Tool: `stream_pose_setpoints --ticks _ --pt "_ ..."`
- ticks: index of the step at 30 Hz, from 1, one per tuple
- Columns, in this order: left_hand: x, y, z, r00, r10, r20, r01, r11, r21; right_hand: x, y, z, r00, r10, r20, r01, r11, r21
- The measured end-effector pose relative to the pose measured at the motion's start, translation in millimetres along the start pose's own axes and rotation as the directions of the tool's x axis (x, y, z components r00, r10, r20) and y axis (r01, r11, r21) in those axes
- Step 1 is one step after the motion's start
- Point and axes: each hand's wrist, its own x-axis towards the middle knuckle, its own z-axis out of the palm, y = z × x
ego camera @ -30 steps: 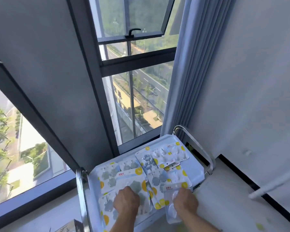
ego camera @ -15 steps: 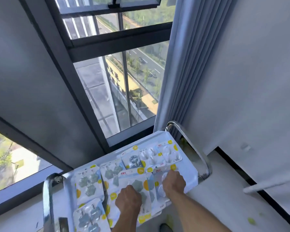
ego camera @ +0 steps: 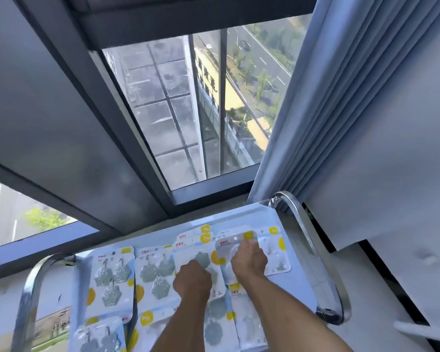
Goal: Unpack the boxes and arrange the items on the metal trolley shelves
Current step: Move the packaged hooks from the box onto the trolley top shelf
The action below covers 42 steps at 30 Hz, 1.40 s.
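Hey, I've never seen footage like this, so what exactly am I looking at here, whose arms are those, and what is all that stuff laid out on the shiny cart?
There is no machine here. A person wears a wide-angle camera on the head, which looks forward and down, so the two bare arms rising from the bottom edge are that person's own. This is the only view.

The shiny cart is a metal trolley with curved chrome handles, standing by a window and a grey curtain. Flat retail packs lie side by side on its top shelf, some overlapping. Several hold grey flower-shaped hooks, like the pack at the left; those at the right hold clear ones.

The left hand rests on a grey-hook pack. The right hand lies on a clear-hook pack. Whether the fingers pinch or only press the packs is hard to tell.
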Motion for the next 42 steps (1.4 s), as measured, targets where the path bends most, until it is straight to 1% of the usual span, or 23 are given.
stream_pose_setpoints --ticks 6,9,11,12,17,21,23,28,34,38,42 --pt "5 -4 10 0.999 -0.042 0.009 0.042 0.999 -0.029 13 16 13 0.999 0.004 0.045 -0.002 0.999 -0.039" --pt "-5 -12 0 0.998 -0.064 -0.001 0.063 0.997 -0.043 4 17 13 1.0 0.014 -0.007 -0.014 0.999 -0.034" --pt "-12 -17 -12 0.997 -0.076 -0.008 0.076 0.996 -0.053 -7 14 8 0.999 -0.006 -0.049 0.004 0.999 -0.037" --pt "-17 -20 -18 0.997 -0.08 -0.009 0.08 0.995 -0.059 -14 12 5 0.999 -0.015 -0.045 0.014 0.999 -0.034" --pt "-46 -37 -48 0.997 -0.064 -0.053 0.058 0.993 -0.101 -49 3 -18 0.998 -0.011 0.057 0.01 1.0 0.01" --pt "-70 -49 -65 0.998 -0.014 -0.061 0.009 0.997 -0.078 -85 -4 -35 0.992 -0.031 0.118 0.027 0.999 0.04" --pt "-83 -53 -72 0.998 0.013 -0.054 -0.017 0.998 -0.061 -105 -7 -43 0.991 -0.045 0.127 0.038 0.998 0.057" --pt "-116 -64 -82 0.993 0.087 -0.081 -0.092 0.994 -0.056 -156 -8 -54 0.996 -0.066 0.066 0.061 0.996 0.071" --pt "-158 -94 -84 0.987 0.135 -0.092 -0.139 0.989 -0.045 -211 5 -55 0.992 -0.115 0.047 0.113 0.993 0.033" --pt "-186 -117 -91 0.982 0.125 -0.141 -0.137 0.987 -0.083 -240 4 -60 0.985 -0.168 0.044 0.168 0.986 0.008" --pt "-219 -154 -94 0.974 0.094 -0.208 -0.12 0.986 -0.118 -277 -9 -64 0.968 -0.249 0.002 0.25 0.968 -0.004"
